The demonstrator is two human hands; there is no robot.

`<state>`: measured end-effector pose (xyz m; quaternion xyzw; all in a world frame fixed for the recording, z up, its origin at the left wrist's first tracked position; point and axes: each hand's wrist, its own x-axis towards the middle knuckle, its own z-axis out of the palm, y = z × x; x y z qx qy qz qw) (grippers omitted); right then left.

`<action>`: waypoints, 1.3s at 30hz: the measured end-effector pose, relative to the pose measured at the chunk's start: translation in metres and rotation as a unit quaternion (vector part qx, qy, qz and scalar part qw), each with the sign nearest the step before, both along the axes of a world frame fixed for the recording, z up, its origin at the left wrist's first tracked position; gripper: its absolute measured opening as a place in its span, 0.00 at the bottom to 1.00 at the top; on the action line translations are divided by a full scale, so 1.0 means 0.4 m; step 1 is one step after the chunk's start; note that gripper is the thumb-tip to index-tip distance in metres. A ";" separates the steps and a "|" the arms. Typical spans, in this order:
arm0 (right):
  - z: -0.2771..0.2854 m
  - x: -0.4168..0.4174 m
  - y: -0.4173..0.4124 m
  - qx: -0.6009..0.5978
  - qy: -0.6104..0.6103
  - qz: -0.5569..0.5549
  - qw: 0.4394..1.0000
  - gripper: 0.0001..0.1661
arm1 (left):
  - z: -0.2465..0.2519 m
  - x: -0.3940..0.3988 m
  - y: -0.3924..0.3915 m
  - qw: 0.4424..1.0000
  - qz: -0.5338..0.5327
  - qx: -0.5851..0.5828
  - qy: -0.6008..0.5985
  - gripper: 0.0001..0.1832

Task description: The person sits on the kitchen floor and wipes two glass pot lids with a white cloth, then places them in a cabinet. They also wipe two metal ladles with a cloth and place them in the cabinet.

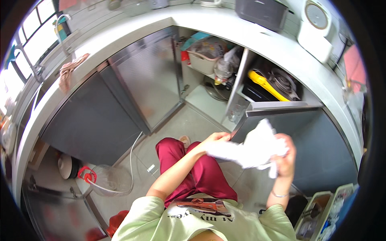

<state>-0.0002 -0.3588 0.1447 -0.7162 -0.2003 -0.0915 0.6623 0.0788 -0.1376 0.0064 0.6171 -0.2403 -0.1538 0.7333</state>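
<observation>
My right hand [285, 159] grips a crumpled white cloth [257, 146], blurred, that stretches across in front of me. My left hand [215, 140] has its fingers on the edge of a dark grey cabinet door [319, 141], which stands ajar on the right. Part of that wrist is behind the cloth. Beyond the door lies an opened corner cabinet [208, 111]. A cream basket [203, 61] of bagged items sits on its upper left shelf. Past the divider, a yellow-handled thing [262, 79] rests among dark cookware.
A glass-like cabinet door [147, 72] hangs open on the left. On the floor, a clear jug [110, 180] has a red-handled pump with a white hose [131, 156]. Storage bins [315, 211] stand at lower right. The white countertop [208, 18] holds a rice cooker [316, 33].
</observation>
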 end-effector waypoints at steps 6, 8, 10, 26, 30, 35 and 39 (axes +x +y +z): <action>0.130 -0.069 -0.149 0.048 -0.136 -0.176 0.974 0.33 | 0.051 -0.147 -0.059 0.975 -0.065 0.129 -0.171 0.13; 0.155 -0.076 -0.170 0.023 -0.133 -0.178 0.975 0.34 | 0.055 -0.198 -0.108 0.962 -0.103 0.116 -0.224 0.12; 0.204 -0.078 -0.181 -0.003 -0.123 -0.165 0.979 0.33 | 0.060 -0.256 -0.164 0.957 -0.144 0.095 -0.233 0.12; 0.442 0.591 0.424 0.014 -0.213 -0.021 0.977 0.29 | -0.043 -0.025 0.129 0.984 0.075 0.124 -0.106 0.19; 0.418 0.800 0.717 -0.006 -0.419 -0.003 0.908 0.23 | -0.164 0.105 0.355 0.956 0.258 0.133 -0.044 0.16; 0.328 1.048 1.048 -0.208 -0.263 0.261 0.905 0.16 | -0.288 0.198 0.480 0.926 0.365 0.052 0.077 0.16; 0.279 0.972 1.128 -0.233 -0.371 0.180 0.881 0.20 | -0.419 0.248 0.566 0.901 0.381 -0.148 0.146 0.23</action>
